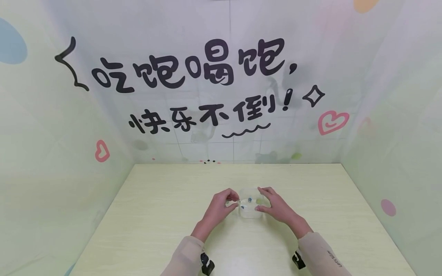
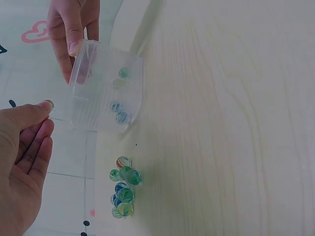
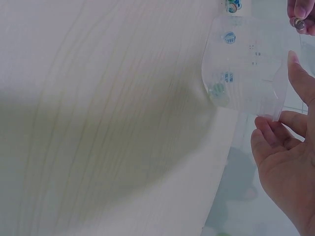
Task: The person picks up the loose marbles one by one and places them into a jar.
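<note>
Midway between the table's side edges: clear container, right hand gripping its right side. Marble, round, no long axis, pinched by left hand, just above the container's left rim. Loose marbles nearer left hand.

The left hand pinches a marble between thumb and fingers, near the rim of a clear box. The right hand holds the box, its thumb at the rim. Four marbles show inside: one green, one yellowish, and two blue close together. On the desk beside the box lies a cluster of green and blue marbles, with one orange-streaked marble at the end nearest the box. A pink heart marks the pale wall.
</note>
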`<state>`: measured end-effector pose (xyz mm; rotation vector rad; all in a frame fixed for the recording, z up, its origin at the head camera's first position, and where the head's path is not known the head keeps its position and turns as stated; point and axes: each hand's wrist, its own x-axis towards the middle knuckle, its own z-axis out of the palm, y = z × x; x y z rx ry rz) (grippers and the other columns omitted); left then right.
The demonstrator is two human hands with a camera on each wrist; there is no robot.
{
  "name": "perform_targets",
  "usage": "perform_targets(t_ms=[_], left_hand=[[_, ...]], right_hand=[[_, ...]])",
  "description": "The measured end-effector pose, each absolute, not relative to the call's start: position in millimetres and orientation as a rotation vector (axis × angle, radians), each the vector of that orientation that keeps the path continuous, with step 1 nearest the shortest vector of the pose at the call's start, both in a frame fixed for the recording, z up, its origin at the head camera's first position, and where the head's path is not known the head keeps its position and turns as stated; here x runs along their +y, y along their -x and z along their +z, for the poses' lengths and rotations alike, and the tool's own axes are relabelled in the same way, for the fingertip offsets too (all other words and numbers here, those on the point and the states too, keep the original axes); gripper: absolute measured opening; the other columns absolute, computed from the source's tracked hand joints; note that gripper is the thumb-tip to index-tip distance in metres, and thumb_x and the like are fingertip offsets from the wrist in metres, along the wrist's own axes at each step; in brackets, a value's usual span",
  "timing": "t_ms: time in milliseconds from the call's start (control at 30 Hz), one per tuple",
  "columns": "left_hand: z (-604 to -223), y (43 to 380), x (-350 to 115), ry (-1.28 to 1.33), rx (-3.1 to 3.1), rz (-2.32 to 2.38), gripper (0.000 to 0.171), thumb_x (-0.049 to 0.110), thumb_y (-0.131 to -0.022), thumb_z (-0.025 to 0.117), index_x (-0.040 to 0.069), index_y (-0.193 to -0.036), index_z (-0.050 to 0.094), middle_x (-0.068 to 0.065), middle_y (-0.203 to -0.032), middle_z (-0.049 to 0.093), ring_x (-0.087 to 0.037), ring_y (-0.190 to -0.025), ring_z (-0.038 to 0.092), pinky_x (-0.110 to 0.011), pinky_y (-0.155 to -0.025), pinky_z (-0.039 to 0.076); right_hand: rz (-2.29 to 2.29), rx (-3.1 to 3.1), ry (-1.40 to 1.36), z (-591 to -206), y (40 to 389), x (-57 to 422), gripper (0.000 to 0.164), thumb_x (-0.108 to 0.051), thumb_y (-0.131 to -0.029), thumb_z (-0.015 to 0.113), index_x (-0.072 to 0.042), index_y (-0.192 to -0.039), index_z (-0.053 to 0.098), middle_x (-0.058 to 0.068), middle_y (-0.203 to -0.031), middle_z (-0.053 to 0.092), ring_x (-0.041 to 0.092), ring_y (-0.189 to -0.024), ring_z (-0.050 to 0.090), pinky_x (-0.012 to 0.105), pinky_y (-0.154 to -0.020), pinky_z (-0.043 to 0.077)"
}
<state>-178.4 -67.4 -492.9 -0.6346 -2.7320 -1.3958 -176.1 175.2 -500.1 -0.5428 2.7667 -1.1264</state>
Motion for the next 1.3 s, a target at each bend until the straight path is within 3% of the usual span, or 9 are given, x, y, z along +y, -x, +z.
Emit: perform_targets(t_ms=[1000,1300], left_hand=[[-494.6,178.5,-53.3,0.689,-2.744,-1.347,0.016,0.007,-0.09,0.072,0.012,-0.104,0.065,-0.001,-0.102,0.072,-0.015,-0.098,0.067,-0.032,-0.092,0.059],[-495.1,177.2,-50.7,0.709,-2.736,-1.356,0.017,0.006,-0.089,0.073,0.01,-0.104,0.065,-0.003,-0.102,0.073,-0.018,-0.098,0.068,-0.039,-0.092,0.059]], right_hand=[[-1.155,2.758,0.547,-501.3,176.6,175.9,0.072,-0.023,-0.093,0.07,0.006,-0.149,0.036,0.026,-0.142,0.045,0.046,-0.133,0.047,0.061,-0.11,0.042],[-1.167,2.754,0.551,-502.4,175.9,175.9,0.072,-0.024,-0.093,0.07,0.005,-0.149,0.036,0.025,-0.142,0.045,0.044,-0.133,0.047,0.06,-0.109,0.043]])
